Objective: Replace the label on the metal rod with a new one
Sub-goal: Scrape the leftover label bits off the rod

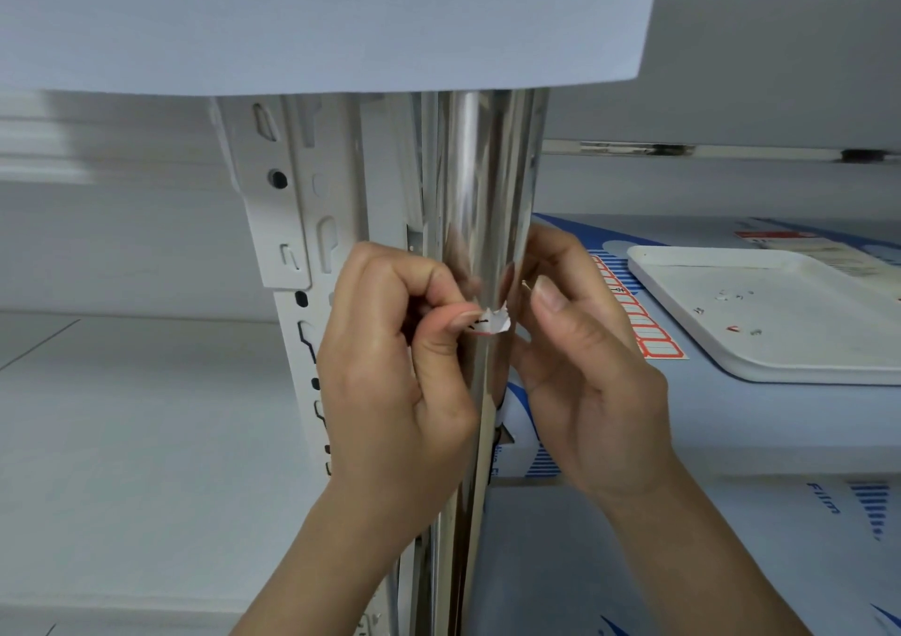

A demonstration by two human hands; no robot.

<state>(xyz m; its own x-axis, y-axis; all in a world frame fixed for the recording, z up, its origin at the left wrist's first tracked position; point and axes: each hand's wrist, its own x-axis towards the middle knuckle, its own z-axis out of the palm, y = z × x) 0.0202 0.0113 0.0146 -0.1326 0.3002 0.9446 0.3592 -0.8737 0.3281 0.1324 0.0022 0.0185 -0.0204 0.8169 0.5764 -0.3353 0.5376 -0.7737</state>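
Note:
A shiny upright metal rod (482, 186) runs down the middle of the view. A torn white label scrap (493, 322) with a red edge and black marks sticks out from the rod at hand height. My left hand (395, 367) pinches this scrap between thumb and curled fingers, partly peeled off the rod. My right hand (580, 357) curls around the rod's right side, thumb pointing up beside the scrap. A sheet of new red-bordered labels (638, 323) lies on the box to the right.
A white perforated shelf upright (302, 265) stands just left of the rod. A white tray (780, 313) holding small paper scraps sits on a blue-and-white box (731, 411) at the right. A white shelf board overhangs at the top.

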